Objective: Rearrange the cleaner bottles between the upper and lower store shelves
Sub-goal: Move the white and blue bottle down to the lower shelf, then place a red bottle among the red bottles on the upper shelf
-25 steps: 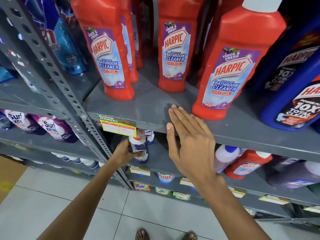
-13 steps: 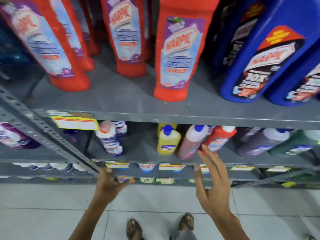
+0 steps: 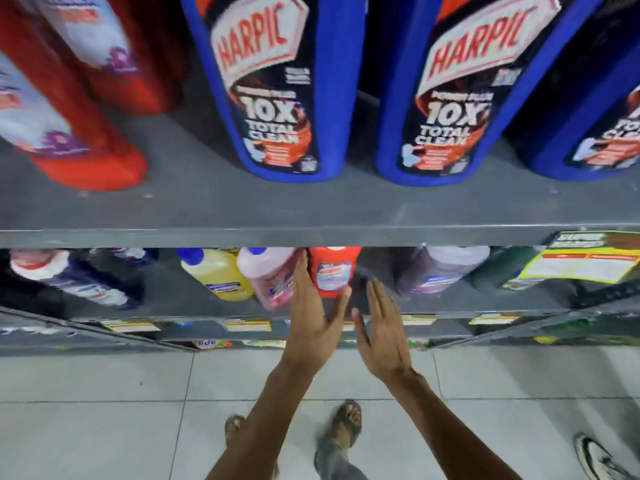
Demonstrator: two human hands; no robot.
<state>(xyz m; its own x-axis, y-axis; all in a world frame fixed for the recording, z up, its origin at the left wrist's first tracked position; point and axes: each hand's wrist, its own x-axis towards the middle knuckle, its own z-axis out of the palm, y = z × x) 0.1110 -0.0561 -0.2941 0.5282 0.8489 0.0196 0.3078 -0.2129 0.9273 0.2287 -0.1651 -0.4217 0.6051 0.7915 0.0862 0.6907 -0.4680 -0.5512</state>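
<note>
Head view: both hands reach toward the lower shelf (image 3: 450,303), flanking a small red cleaner bottle (image 3: 333,271) that stands there between a pink bottle (image 3: 268,277) on its left and a purple bottle (image 3: 440,271) further right. The left hand (image 3: 311,320) is spread flat and empty, its fingers (image 3: 300,271) lying along the red bottle's left side, in the gap beside the pink bottle; whether they press on the red bottle cannot be told through the blur. The right hand (image 3: 379,330) is likewise open and empty, with its fingertips just right of the bottle's base and apart from it. The bottle's long axis runs upright, its cap tucked under the edge of the upper shelf (image 3: 311,233), so the bottle lies straight ahead of and between the two palms. The left hand is the nearer. On the upper shelf stand large blue bottles (image 3: 277,88) and red bottles (image 3: 86,133).
</note>
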